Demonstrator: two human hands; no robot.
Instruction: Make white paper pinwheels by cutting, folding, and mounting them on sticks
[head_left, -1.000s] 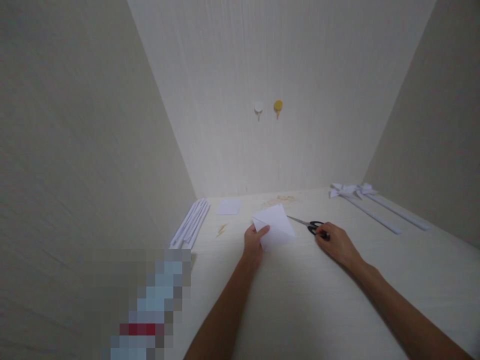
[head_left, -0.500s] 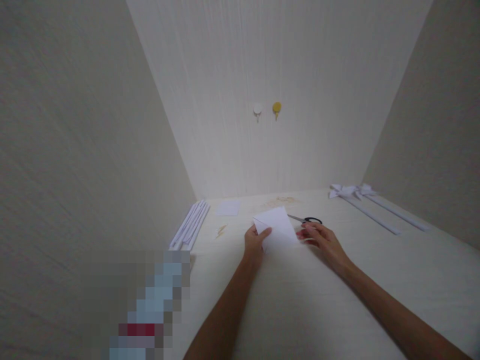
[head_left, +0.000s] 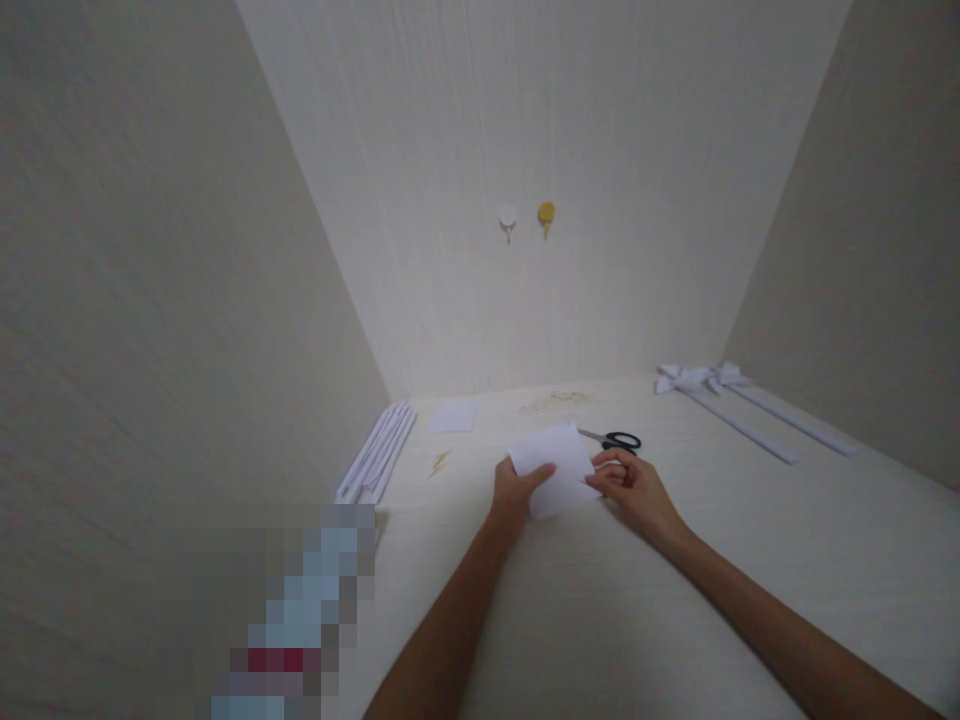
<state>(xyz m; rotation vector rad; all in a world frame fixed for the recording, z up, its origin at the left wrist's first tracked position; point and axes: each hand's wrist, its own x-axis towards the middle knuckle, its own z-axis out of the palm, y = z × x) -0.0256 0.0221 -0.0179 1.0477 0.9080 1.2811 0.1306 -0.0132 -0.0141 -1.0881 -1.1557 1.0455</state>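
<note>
A pale table [head_left: 675,590] is enclosed by three walls [head_left: 150,250]. Paper sticks [head_left: 379,452] are laid by the left wall, two pinwheels [head_left: 720,395] at far right. A white sheet [head_left: 555,467] (held just above the table, mid-front) is pinched by the left hand [head_left: 514,492] and the right hand [head_left: 634,490]. Scissors [head_left: 615,440] are left just behind it.

Soft, dim, even light with faint shadows and no glare. Wide-angle distortion splays the walls; a pixelated patch sits near left
</note>
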